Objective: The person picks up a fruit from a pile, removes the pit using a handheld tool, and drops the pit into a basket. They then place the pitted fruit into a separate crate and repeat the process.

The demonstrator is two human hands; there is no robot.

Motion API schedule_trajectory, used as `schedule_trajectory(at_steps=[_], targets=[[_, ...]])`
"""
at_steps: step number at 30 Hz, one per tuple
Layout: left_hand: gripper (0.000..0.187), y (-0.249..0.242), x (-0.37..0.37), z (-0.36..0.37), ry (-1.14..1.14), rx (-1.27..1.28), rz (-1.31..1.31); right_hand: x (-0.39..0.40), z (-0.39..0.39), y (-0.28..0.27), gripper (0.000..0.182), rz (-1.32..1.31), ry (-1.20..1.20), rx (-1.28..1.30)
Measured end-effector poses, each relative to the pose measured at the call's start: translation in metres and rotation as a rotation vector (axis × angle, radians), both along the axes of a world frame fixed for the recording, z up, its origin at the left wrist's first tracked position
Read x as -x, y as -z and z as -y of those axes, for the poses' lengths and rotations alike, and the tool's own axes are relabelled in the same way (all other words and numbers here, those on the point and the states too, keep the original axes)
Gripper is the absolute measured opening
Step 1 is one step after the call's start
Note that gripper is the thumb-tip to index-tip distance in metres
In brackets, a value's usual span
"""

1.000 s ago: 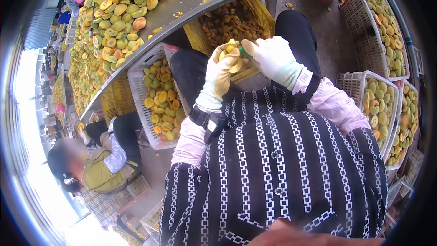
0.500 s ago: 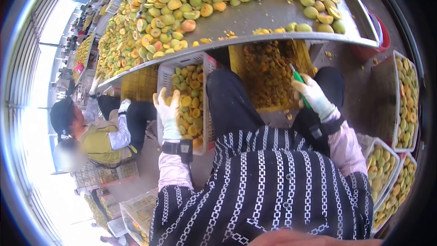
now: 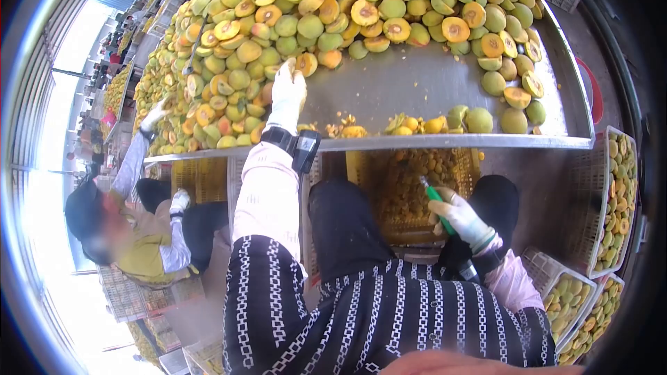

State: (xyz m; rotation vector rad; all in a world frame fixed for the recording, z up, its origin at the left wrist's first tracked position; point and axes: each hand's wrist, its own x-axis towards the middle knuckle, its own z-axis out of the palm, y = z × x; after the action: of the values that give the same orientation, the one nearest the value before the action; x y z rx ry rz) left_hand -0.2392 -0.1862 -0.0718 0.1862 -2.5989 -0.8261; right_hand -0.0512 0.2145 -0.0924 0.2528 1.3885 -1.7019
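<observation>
Halved green and orange fruits (image 3: 313, 26) lie piled on a metal table (image 3: 389, 83). My left hand (image 3: 288, 90), in a white glove, reaches over the table edge, with its fingertips at the fruits; whether they grip one cannot be made out. Lower right, my gloved right hand (image 3: 455, 217) is wrapped round a green-handled tool (image 3: 436, 201) with a metal tip. It is above a yellow crate (image 3: 354, 167) holding small brown and orange pieces, between my knees.
At the left a person (image 3: 149, 239) in a yellow vest has one gloved hand at the pile. Fruit-filled white crates (image 3: 597, 201) stand at the right. A pale crate (image 3: 236, 173) is partly hidden beneath my left arm. Small scraps lie along the table's near edge.
My left hand has moved from above the white crate up to the fruit pile. My right hand has shifted slightly left and down with the tool. The view has tilted toward the table.
</observation>
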Motion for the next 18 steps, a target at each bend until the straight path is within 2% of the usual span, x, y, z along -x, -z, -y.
schedule_trajectory(at_steps=[1, 3, 4, 6, 7, 8, 9, 11, 13, 15, 18], targets=[[0.042, 0.002, 0.013, -0.001, 0.007, -0.005, -0.001, 0.003, 0.001, 0.002, 0.055, 0.015, -0.006, 0.003], [0.044, 0.004, 0.034, 0.000, -0.026, 0.165, 0.059, 0.009, 0.002, 0.002, 0.054, 0.024, -0.034, -0.017], [0.047, 0.007, 0.041, 0.001, 0.003, 0.148, 0.103, 0.012, 0.002, 0.001, 0.054, 0.035, -0.040, -0.019], [0.065, 0.010, 0.053, 0.005, -0.094, 0.076, 0.239, 0.015, 0.001, 0.004, 0.053, 0.059, -0.038, -0.024], [0.073, -0.018, 0.043, -0.013, -0.182, 0.093, 0.314, 0.016, 0.001, 0.006, 0.053, 0.062, -0.054, -0.008], [0.081, -0.017, 0.043, -0.006, -0.164, 0.067, 0.335, 0.017, 0.001, 0.008, 0.053, 0.062, -0.074, 0.010], [0.081, -0.013, 0.042, -0.005, -0.167, 0.073, 0.342, 0.017, 0.001, 0.009, 0.053, 0.069, -0.076, 0.016], [0.079, -0.011, 0.036, -0.015, -0.278, 0.407, 0.440, 0.016, 0.001, 0.008, 0.051, 0.037, -0.060, 0.019], [0.077, 0.001, 0.026, -0.019, -0.274, 0.289, 0.352, 0.016, 0.001, 0.007, 0.051, 0.024, -0.069, 0.007], [0.074, 0.016, 0.018, -0.022, -0.186, 0.023, 0.253, 0.012, 0.001, 0.006, 0.051, 0.021, -0.055, 0.007], [0.070, 0.049, 0.015, -0.021, -0.060, -0.057, 0.064, 0.006, -0.001, 0.009, 0.048, 0.004, -0.056, 0.010]])
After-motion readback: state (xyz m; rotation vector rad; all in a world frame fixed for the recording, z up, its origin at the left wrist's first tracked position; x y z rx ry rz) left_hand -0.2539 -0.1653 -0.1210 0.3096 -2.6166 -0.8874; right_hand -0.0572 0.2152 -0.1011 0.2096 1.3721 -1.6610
